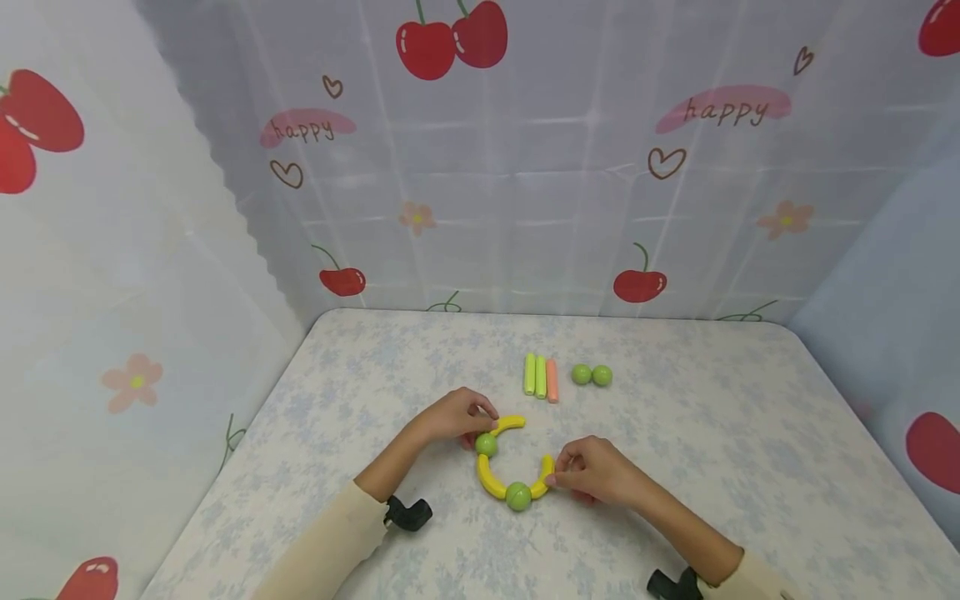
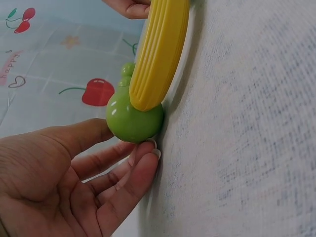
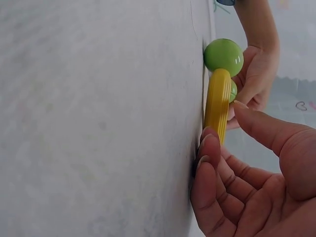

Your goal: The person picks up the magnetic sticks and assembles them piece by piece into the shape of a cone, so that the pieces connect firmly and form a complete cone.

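Yellow ribbed curved sticks and green balls form an open ring on the table in the head view. My left hand (image 1: 453, 417) pinches the end of the upper curved stick (image 1: 512, 422), right beside a green ball (image 1: 486, 444). In the left wrist view that ball (image 2: 134, 118) hides the thumb tip and the pinched stick. The left curved stick (image 1: 490, 479) runs from this ball to the bottom green ball (image 1: 518, 497). My right hand (image 1: 596, 471) pinches the right curved stick (image 1: 546, 475), whose lower end meets the bottom ball.
Behind the ring lie two yellow-green straight sticks (image 1: 536, 377) and an orange straight stick (image 1: 552, 382), side by side. Two more green balls (image 1: 592, 375) sit to their right. A cherry-print curtain (image 1: 525, 183) hangs behind the patterned table (image 1: 420, 342).
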### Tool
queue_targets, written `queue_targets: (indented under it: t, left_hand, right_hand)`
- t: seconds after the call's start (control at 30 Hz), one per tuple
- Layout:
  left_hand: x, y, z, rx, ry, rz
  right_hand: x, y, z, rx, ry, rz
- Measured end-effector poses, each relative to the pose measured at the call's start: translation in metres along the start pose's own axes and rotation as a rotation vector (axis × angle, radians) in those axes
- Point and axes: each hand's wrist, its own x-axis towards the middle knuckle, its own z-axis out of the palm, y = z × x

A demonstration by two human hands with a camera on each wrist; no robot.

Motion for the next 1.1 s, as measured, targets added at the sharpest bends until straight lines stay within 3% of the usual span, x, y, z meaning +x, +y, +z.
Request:
queue_targets:
  t: [0.33, 0.8, 1.1]
  left_hand:
    - [-0.007, -0.007, -0.005, -0.061, -0.047, -0.04]
    - [-0.012, -0.006, 0.004, -0.045, 0.039, -0.08]
    - [-0.017, -0.008, 0.006, -0.069, 0.026, -0.085]
  right_hand:
    - [0.006, -0.002, 0.001, 0.064, -0.009, -0.004]
    - [0.018, -0.01, 0.01, 0.082, 0.046, 0.1]
    - [0.026, -0.012, 0.008, 0.042, 0.061, 0.158]
